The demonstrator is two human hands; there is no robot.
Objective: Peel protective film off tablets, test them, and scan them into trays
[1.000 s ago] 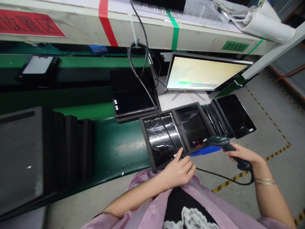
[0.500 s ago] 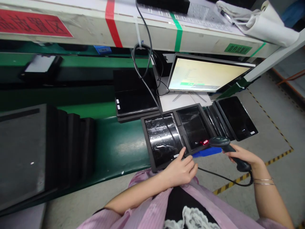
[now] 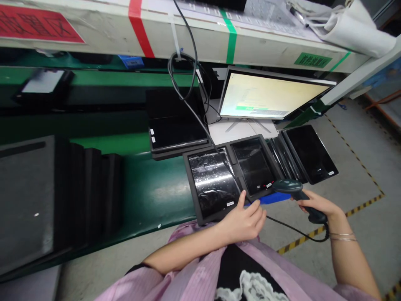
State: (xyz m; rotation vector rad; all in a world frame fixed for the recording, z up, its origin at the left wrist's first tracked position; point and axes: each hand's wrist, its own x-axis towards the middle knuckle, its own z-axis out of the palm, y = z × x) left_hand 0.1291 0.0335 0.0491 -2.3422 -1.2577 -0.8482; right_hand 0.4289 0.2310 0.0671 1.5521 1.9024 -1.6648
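My right hand (image 3: 318,205) grips the handle of a dark barcode scanner (image 3: 288,187), whose head points left. Small red light spots show near the white label on a film-covered black screen panel (image 3: 253,165), in the right half of a black foam tray (image 3: 194,196). A second panel (image 3: 213,184), under shiny wrinkled film, lies in the left half. At the tray's front edge, my left hand (image 3: 246,219) has curled fingers around the scanner's black cable (image 3: 278,221), with one digit sticking up. The cable's part inside that hand is hidden.
Behind the tray stands a lit monitor (image 3: 269,96). More black panels (image 3: 313,154) lean at the right, and others (image 3: 178,129) are stacked at back left. Black foam trays (image 3: 25,200) stand at far left. A shelf (image 3: 260,52) crosses above, with the cable hanging from it.
My left hand has shifted slightly right along the tray's front edge, and the cable has moved with it. The red light on the label has shrunk to small spots. The view has shifted slightly.
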